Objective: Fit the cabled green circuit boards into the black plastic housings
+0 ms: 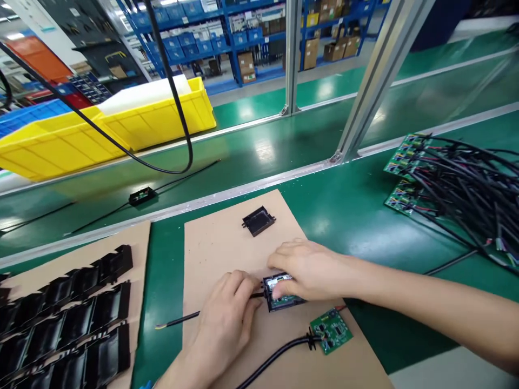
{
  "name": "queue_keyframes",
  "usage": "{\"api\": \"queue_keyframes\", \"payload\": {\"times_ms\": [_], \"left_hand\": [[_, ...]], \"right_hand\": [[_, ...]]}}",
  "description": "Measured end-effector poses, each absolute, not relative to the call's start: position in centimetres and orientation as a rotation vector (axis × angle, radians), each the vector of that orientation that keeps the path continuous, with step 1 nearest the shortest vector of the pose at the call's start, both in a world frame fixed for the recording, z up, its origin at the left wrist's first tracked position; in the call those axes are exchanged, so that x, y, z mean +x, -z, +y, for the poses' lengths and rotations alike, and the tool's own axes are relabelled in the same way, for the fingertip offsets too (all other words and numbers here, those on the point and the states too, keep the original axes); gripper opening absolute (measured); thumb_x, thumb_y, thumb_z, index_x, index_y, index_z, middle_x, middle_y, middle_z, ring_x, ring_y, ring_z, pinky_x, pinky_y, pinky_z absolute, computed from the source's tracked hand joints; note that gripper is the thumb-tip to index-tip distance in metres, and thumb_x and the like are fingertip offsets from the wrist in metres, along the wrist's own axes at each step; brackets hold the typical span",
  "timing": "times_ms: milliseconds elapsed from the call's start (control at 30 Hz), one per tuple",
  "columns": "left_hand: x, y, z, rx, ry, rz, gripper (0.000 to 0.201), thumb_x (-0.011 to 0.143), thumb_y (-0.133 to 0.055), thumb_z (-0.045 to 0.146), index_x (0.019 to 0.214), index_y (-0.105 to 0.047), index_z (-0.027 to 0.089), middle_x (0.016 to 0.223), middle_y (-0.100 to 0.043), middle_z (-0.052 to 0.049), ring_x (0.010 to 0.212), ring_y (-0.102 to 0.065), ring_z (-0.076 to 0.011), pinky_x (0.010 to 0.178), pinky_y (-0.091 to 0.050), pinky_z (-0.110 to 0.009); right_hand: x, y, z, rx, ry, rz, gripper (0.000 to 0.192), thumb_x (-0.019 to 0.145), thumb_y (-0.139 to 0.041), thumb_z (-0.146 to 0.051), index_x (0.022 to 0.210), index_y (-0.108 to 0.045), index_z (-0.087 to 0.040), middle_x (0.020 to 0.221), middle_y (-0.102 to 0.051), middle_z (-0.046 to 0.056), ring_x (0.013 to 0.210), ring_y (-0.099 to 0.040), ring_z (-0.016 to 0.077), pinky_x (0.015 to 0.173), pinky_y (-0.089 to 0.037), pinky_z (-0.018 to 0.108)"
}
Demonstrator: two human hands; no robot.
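The open black case [286, 306] lies on the cardboard [227, 246], long axis running roughly left to right, its cable [182, 320] leading left, partly hidden by the left hand [229, 308]. It sits just right of that hand, beneath the thumb of the right hand [302, 270]; whether either grip is clenched cannot be told.

Person: left hand [227, 316] and right hand [304, 270] ungloved; left forearm [188, 370] and right forearm [405, 294] bare, slim; scrap of blue [146, 385] beside left forearm, too small to identify
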State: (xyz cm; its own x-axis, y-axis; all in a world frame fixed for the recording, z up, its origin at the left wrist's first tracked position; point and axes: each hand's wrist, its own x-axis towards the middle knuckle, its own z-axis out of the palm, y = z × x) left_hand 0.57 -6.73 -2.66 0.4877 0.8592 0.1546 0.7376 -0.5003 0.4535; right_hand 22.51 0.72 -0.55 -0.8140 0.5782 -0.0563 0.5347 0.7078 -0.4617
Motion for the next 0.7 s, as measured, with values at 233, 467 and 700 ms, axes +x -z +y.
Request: {"api": "queue_keyframes", "payload": {"times_ms": [233, 467, 700], "left_hand": [[2.7, 3.6, -7.8, 2.804, -0.379, 1.001, 0.038, 0.093, -0.049, 0.016, 0.131, -0.051, 0.009, 0.130, -0.061, -0.012, 0.114, -0.058, -0.0283, 0.095, -0.051, -0.045], [2.1, 3.7, -5.4, 2.784, -0.354, 0.864, 0.032, 0.090, -0.042, 0.006, 0.114, -0.062, 0.013, 0.121, -0.067, -0.009, 0.110, -0.063, -0.0231, 0.095, -0.054, -0.039], [2.5, 4.4, -5.9, 2.756, -0.450, 0.930, 0.035, 0.086, -0.042, 0.004, 0.114, -0.062, 0.012, 0.123, -0.066, -0.010, 0.110, -0.060, -0.0256, 0.092, -0.053, -0.040]], "right_hand": [[25.0, 1.0, -1.4, -1.018, -0.756, -2.796, 0.040, 0.075, -0.075, -0.034, 0.107, -0.060, -0.014, 0.106, -0.059, 0.010, 0.102, -0.053, 0.0255, 0.092, -0.043, 0.039], [24.1, 0.8, -0.4, -0.979, -0.807, -2.836, 0.034, 0.071, -0.073, -0.023, 0.100, -0.058, -0.015, 0.103, -0.059, 0.008, 0.095, -0.053, 0.0228, 0.086, -0.044, 0.036], [26.3, 0.5, -0.2, -1.007, -0.984, -2.707, 0.049, 0.072, -0.079, -0.029, 0.114, -0.057, -0.018, 0.111, -0.061, 0.006, 0.104, -0.055, 0.0219, 0.090, -0.042, 0.031]]}}
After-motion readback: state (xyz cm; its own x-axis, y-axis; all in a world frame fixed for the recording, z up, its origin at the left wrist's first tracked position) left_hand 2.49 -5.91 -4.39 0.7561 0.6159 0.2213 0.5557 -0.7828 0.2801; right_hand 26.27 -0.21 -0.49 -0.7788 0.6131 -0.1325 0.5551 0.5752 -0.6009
